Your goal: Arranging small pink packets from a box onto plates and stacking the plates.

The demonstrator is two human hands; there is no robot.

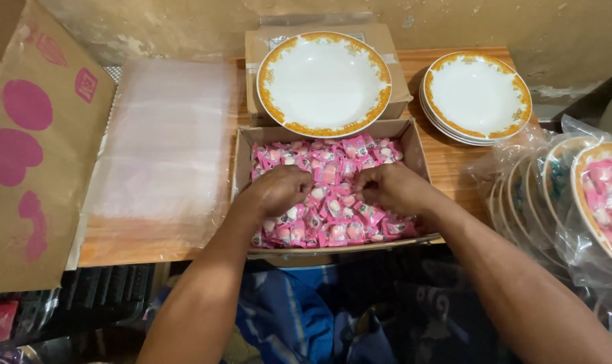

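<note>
While both hands rest knuckles-up in the heap of pink wrapped candies (333,202), the grip of the left hand (279,190) is curled closed with its fingertips buried among the wrappers, and the grip of the right hand (390,187) is likewise bunched tight, thumb and fingers pinched down into the sweets; whether either one actually has a candy caught between the fingers cannot be told, since the fingertips are hidden. The two hands sit close together near the middle of the pile, not quite touching. The candies fill a shallow cardboard box (414,152) that stands at the front edge of the wooden tabletop (447,158), directly before the person. Just behind the box, a white plate with an orange-gold rim (324,82) lies on a second, closed carton (255,47). To the right of that, a short stack of matching plates (476,96) rests on the tabletop. Further right, more such plates stand on edge inside clear plastic bags (575,202), the nearest showing pink candies inside. Left of the box, a pile of clear plastic bags (161,141) lies flat, and beyond it a brown cardboard flap with pink shapes (29,148) leans at the far left.
</note>
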